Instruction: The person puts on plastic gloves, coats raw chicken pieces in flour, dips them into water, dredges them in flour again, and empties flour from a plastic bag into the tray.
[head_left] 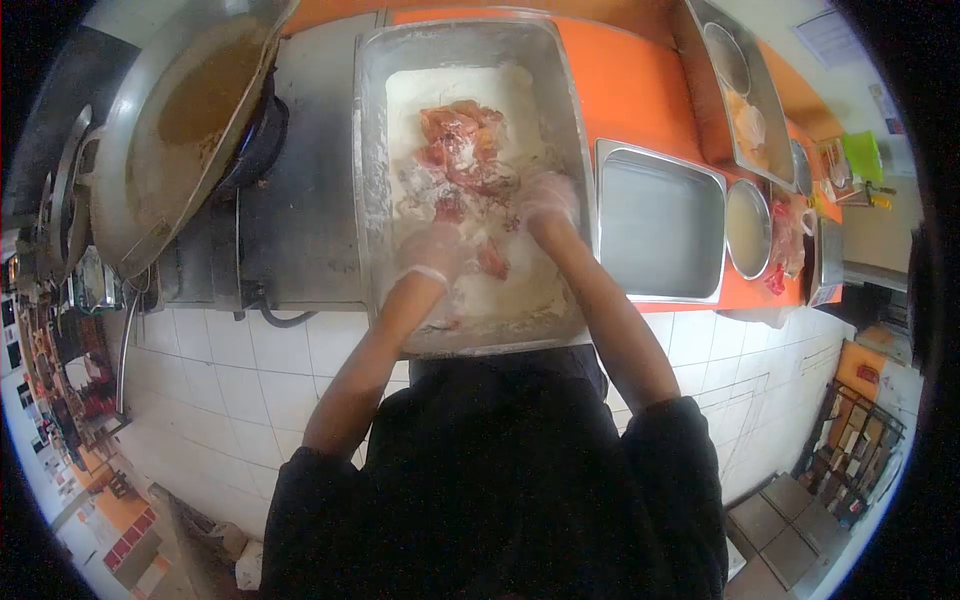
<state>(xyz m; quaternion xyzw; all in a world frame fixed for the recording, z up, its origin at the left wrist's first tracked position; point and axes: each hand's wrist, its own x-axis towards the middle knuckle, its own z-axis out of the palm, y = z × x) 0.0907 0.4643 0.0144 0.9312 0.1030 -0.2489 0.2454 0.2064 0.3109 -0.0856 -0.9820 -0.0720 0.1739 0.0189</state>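
**Black shirt closest to cam., metal tray beyond**

Shirt is at tray's near edge; both forearms reach in over that edge. Flour covers most of tray floor, w/ residue on walls. Raw meat, reddish, dusted white in spots, is heaped nr. ctr. of tray's far half; loose pc. lies btw. the hands, twd. near edge.

L hand, in clear plastic glove, is at heap's near end, left of ctr.; fingertips obscured, can't tell if closed on meat. R hand, same type glove, is in flour twd. tray's right edge, just beside heap; fingers partly hidden, grip can't be confirmed. Hands are apart from each other.

Surroundings: steel pan sits just beside tray's right edge, nr. orange counter's near edge; round bowl w/ pale contents is by pan's right edge. Large wok w/ brown liquid is twd. left edge of stove.
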